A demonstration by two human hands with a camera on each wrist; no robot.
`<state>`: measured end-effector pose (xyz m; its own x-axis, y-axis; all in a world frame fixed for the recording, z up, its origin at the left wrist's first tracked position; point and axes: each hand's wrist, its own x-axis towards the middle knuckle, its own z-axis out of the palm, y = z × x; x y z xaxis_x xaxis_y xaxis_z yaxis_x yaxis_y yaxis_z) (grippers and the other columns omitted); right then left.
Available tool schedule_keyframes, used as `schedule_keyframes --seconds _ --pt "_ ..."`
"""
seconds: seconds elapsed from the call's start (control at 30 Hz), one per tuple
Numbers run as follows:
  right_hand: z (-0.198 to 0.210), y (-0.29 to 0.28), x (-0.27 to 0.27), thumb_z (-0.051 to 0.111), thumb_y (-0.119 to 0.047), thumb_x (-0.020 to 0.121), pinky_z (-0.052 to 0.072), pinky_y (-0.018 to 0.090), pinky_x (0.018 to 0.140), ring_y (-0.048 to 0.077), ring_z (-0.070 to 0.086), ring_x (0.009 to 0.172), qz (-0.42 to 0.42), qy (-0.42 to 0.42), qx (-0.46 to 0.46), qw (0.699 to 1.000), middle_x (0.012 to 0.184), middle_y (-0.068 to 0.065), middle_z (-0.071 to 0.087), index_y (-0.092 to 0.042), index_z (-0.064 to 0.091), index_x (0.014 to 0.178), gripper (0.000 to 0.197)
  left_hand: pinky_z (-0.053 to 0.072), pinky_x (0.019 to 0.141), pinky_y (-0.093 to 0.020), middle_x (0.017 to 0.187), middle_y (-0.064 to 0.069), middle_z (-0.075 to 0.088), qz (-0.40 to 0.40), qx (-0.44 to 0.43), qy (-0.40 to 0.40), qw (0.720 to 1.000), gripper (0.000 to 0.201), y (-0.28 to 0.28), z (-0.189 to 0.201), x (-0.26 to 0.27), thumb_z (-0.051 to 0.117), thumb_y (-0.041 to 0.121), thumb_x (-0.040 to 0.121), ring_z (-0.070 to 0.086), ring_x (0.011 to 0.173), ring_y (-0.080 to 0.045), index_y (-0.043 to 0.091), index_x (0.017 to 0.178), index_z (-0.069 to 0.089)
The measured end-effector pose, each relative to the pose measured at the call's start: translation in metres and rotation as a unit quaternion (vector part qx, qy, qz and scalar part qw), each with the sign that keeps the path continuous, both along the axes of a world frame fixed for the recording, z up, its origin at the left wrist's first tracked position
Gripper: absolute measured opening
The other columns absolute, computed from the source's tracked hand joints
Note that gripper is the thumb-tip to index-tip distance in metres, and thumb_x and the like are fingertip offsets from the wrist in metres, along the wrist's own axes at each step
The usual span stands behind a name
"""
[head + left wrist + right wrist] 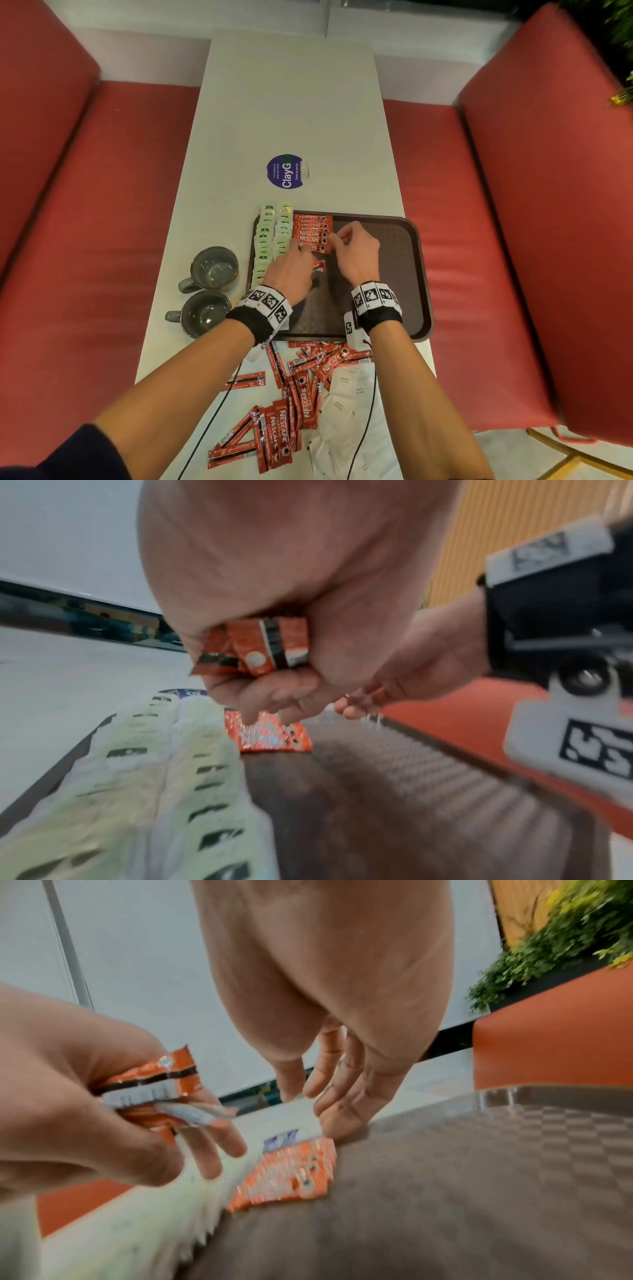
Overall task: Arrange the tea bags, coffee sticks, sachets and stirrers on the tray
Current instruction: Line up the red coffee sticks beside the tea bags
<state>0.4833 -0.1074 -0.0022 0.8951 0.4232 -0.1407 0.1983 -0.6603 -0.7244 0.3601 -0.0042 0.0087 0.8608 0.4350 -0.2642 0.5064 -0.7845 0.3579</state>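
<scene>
White table [291,102], brown tray [404,274], red benches [479,205]

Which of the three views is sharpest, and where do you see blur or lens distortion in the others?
Head view: sharpest; the print on the coffee sticks is readable, though the table edges bow from the wide lens. Left wrist view: tea bags in the foreground smear; the left hand gripping sticks is soft. Right wrist view: tray texture and stick row blurred; the right hand looms oversized.
</scene>
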Motion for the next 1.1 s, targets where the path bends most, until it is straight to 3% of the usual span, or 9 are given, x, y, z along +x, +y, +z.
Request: schedule_keyframes --seconds 0.17,0.27,0.4,0.5,0.57,0.67,0.83,0.97,1.1 --pt "0.064 -0.037 -0.050 0.061 -0.039 0.110 0.060 0.041 0.092 0.006 0.073 0.096 0.071 0.031 0.091 0.993 0.103 -0.012 0.077 -0.028 0.073 0.110 0.016 0.061 0.086 -0.042 0.100 0.003 0.075 0.039 -0.234 -0.082 0.968 0.028 0.000 0.041 -0.032 0.068 0.026 0.102 0.075 0.088 -0.017 0.022 0.128 0.058" --pt "0.105 -0.059 -0.092 0.054 -0.035 0.114 0.064 0.046 0.091 0.012 0.077 0.096 0.108 0.069 0.139 0.982 0.108 -0.011 0.079 -0.030 0.075 0.113 0.022 0.050 0.064 -0.022 0.074 0.018 0.071 0.020 -0.378 -0.100 0.920 0.020 -0.011 0.083 -0.067 0.069 0.032 0.105 0.065 0.065 0.002 0.025 0.123 0.070" --pt "0.151 -0.084 -0.147 0.055 -0.035 0.115 0.063 0.032 0.081 0.018 0.076 0.093 0.127 0.105 0.187 0.968 0.101 -0.002 0.080 -0.025 0.075 0.119 0.023 0.033 0.047 -0.019 0.081 -0.007 0.060 0.039 -0.581 -0.089 0.808 0.029 -0.025 0.117 -0.117 0.073 0.035 0.103 0.043 0.054 -0.008 0.011 0.119 0.072" --pt "0.164 -0.097 -0.178 0.068 -0.032 0.109 0.060 0.029 0.081 0.013 0.074 0.094 0.140 0.094 0.197 0.966 0.100 -0.004 0.078 -0.024 0.075 0.115 0.012 0.024 0.049 -0.024 0.073 -0.003 0.045 0.032 -0.612 -0.069 0.787 0.054 -0.031 0.130 -0.147 0.074 0.036 0.101 0.032 0.053 -0.009 -0.002 0.134 0.054" --pt "0.166 -0.101 -0.194 0.072 -0.031 0.107 0.060 0.033 0.082 0.010 0.072 0.090 0.133 0.075 0.194 0.969 0.094 -0.008 0.076 -0.023 0.074 0.104 0.009 0.024 0.048 -0.023 0.070 0.003 0.041 0.009 -0.629 -0.065 0.775 0.049 -0.033 0.135 -0.167 0.066 0.031 0.108 0.030 0.055 -0.010 0.000 0.141 0.048" --pt "0.169 -0.103 -0.212 0.072 -0.033 0.106 0.063 0.045 0.078 0.015 0.069 0.079 0.101 0.100 0.230 0.963 0.083 -0.002 0.073 -0.015 0.070 0.096 0.021 0.023 0.048 -0.023 0.071 0.002 0.038 -0.009 -0.640 -0.074 0.765 0.037 -0.037 0.141 -0.193 0.061 0.039 0.110 0.027 0.056 -0.011 0.010 0.133 0.056" --pt "0.174 -0.105 -0.230 0.073 -0.035 0.105 0.058 0.048 0.072 0.027 0.069 0.071 0.044 0.131 0.272 0.952 0.077 0.017 0.074 -0.007 0.063 0.094 0.032 0.028 0.046 -0.021 0.072 -0.004 0.044 -0.001 -0.582 -0.118 0.805 0.042 -0.038 0.150 -0.221 0.058 0.049 0.108 0.032 0.053 -0.012 0.010 0.116 0.071" --pt "0.179 -0.104 -0.237 0.076 -0.035 0.104 0.059 0.039 0.070 0.021 0.074 0.071 0.034 0.097 0.257 0.961 0.077 0.010 0.077 -0.008 0.064 0.093 0.031 0.031 0.048 -0.022 0.068 -0.001 0.046 0.035 -0.539 -0.159 0.826 0.034 -0.039 0.150 -0.230 0.067 0.050 0.103 0.034 0.053 -0.011 0.019 0.117 0.073" --pt "0.182 -0.101 -0.244 0.076 -0.030 0.104 0.060 0.038 0.072 0.019 0.072 0.076 0.052 0.113 0.281 0.952 0.086 0.015 0.076 -0.008 0.069 0.102 0.023 0.027 0.046 -0.025 0.064 -0.001 0.039 0.078 -0.541 -0.220 0.808 0.035 -0.041 0.146 -0.230 0.069 0.046 0.104 0.029 0.052 -0.014 0.012 0.112 0.074"
